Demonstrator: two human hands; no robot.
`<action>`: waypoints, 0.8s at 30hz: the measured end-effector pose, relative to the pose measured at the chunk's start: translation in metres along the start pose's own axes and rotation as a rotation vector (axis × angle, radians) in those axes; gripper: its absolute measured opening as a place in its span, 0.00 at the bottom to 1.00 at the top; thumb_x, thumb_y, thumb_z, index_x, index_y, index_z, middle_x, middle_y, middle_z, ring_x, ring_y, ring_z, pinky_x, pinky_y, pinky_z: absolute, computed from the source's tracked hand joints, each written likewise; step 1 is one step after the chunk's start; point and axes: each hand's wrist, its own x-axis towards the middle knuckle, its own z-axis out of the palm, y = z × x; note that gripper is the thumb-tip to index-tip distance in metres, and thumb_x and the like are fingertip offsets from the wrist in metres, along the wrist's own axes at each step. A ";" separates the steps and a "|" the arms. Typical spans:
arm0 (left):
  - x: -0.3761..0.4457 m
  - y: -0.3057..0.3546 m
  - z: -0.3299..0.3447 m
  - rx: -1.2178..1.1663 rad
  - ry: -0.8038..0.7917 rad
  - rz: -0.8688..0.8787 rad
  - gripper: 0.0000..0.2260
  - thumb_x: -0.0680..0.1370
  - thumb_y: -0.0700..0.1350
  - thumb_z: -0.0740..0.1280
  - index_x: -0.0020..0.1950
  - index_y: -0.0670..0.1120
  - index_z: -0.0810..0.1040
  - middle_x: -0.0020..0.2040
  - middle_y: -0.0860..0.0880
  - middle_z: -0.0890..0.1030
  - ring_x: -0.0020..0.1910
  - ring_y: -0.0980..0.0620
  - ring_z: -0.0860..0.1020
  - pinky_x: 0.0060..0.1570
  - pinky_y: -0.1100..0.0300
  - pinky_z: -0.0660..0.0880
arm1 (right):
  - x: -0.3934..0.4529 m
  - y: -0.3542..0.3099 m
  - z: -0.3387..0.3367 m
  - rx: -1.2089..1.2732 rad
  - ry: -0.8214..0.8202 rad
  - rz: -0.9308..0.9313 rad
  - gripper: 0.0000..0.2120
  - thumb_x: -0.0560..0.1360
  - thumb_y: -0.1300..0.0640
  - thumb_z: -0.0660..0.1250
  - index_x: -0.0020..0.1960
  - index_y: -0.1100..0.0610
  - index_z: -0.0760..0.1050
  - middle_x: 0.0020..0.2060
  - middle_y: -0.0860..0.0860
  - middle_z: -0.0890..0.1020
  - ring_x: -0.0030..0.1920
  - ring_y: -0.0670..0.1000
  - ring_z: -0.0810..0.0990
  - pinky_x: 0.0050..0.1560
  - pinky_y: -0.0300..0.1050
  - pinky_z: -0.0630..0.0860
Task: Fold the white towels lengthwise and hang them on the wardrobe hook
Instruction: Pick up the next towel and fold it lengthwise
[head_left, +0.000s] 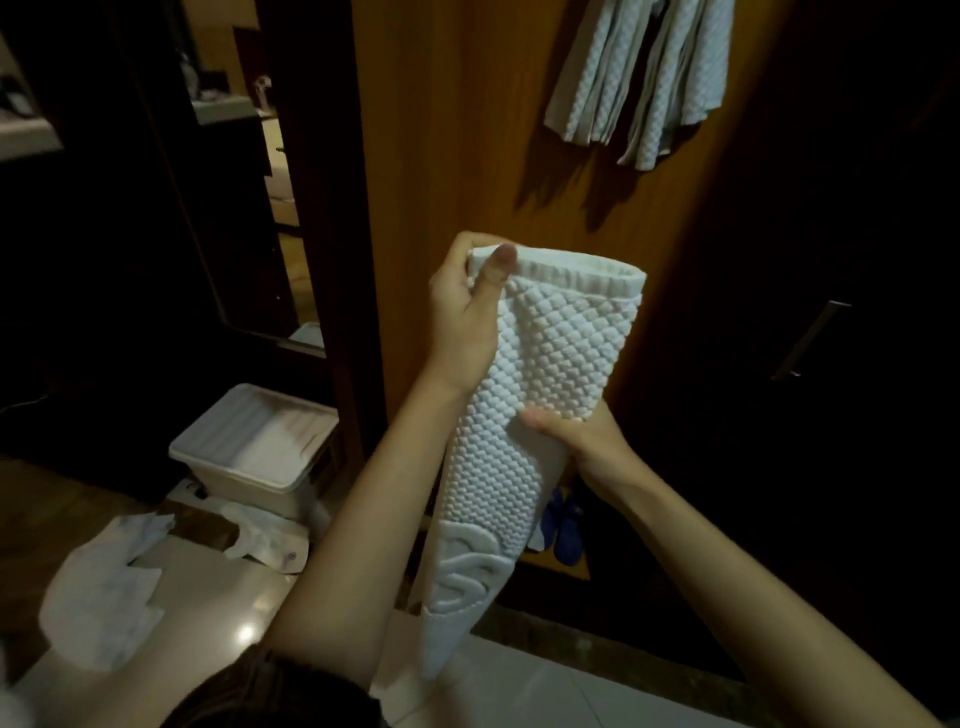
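Observation:
A white waffle-textured towel hangs folded lengthwise in front of me, its lower end near the floor. My left hand pinches its top left corner, thumb over the hem. My right hand grips the towel's right edge at mid-height. Several white towels hang high on the brown wardrobe panel, bunched at the top; the hook itself is out of view.
A white plastic bin stands on the floor at the left. White cloths lie on the pale tiles beside it. Blue slippers sit at the wardrobe's foot. A dark door with a metal handle is at the right.

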 end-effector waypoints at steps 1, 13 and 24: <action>0.008 0.001 0.001 -0.002 -0.015 -0.012 0.05 0.76 0.49 0.61 0.42 0.51 0.72 0.37 0.52 0.75 0.36 0.59 0.74 0.40 0.64 0.71 | 0.004 -0.001 0.002 0.011 0.036 -0.021 0.24 0.70 0.63 0.71 0.49 0.32 0.79 0.49 0.33 0.82 0.51 0.36 0.80 0.46 0.29 0.75; 0.060 -0.022 -0.038 -0.213 -0.273 -0.302 0.40 0.51 0.71 0.75 0.54 0.46 0.77 0.51 0.51 0.82 0.53 0.53 0.81 0.53 0.56 0.77 | 0.063 -0.063 0.002 0.080 0.213 -0.155 0.09 0.65 0.61 0.76 0.44 0.55 0.81 0.42 0.46 0.86 0.42 0.45 0.84 0.38 0.34 0.78; 0.064 -0.017 -0.033 -0.420 -0.659 -0.496 0.37 0.52 0.66 0.78 0.56 0.51 0.76 0.54 0.51 0.83 0.55 0.52 0.81 0.52 0.55 0.78 | 0.095 -0.141 0.000 0.041 0.190 -0.158 0.16 0.59 0.55 0.76 0.46 0.56 0.81 0.42 0.48 0.86 0.44 0.48 0.85 0.40 0.38 0.79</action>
